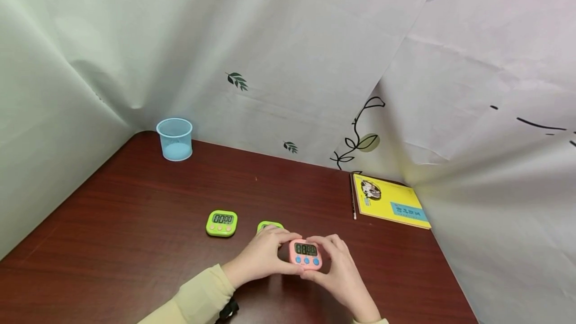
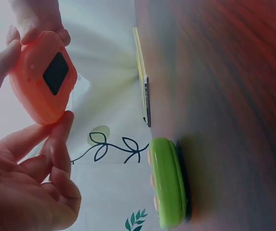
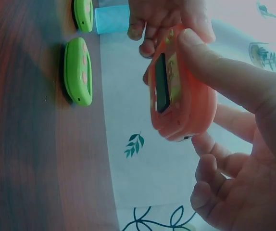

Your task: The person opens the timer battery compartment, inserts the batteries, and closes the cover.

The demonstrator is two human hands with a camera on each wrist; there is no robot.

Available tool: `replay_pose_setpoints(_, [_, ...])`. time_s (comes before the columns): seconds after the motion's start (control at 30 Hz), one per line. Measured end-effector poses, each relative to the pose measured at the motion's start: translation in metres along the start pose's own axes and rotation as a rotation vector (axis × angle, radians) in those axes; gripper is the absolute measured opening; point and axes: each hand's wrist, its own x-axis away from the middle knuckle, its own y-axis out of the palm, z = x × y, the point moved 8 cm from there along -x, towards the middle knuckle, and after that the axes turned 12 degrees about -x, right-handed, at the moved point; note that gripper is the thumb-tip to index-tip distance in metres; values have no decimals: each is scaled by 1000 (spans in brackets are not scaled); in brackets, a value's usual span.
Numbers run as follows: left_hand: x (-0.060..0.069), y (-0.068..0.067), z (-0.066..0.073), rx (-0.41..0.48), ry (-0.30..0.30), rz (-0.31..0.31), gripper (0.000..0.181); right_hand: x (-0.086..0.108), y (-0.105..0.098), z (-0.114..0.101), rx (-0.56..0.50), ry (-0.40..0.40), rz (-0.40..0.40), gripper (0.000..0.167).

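Both hands hold a pink digital timer [image 1: 305, 255] above the table, its display and blue buttons turned toward the head camera. My left hand [image 1: 263, 256] pinches its left side between thumb and fingers. From the other side my right hand [image 1: 338, 271] pinches it in the same way. In the left wrist view the back of the pink timer [image 2: 44, 79] shows a dark square. Behind the left hand lies a green timer [image 1: 270, 225], partly hidden in the head view; the right wrist view shows its side [image 3: 78, 72]. A second green timer [image 1: 222, 223] lies farther left.
A clear blue plastic cup [image 1: 175, 139] stands at the table's back left corner. Toward the back right lie a yellow book [image 1: 389, 201] and a pencil [image 1: 353, 199] along its left edge. White printed cloth [image 1: 288, 64] hangs around the dark red wooden table [image 1: 135, 204].
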Motion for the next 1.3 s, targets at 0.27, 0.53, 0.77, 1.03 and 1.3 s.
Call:
replay_pose_setpoints(0.27, [1, -6, 3, -40, 36, 78, 66, -1, -3, 8, -28, 39, -32, 83])
replay_pose_setpoints(0.53, [1, -9, 3, -37, 28, 83, 69, -1, -7, 13, -78, -13, -61, 72])
replay_pose_setpoints(0.77, [1, -7, 3, -49, 38, 80, 70, -1, -9, 15, -99, -44, -54, 61])
replay_pose_setpoints(1.03, [-2, -2, 7, -220, 84, 95, 73, 0, -4, 25, -129, 15, -71, 60])
replay_pose_setpoints(1.3, [-10, 5, 17, -448, 176, 130, 68, -6, 5, 39, -159, 85, -135, 61])
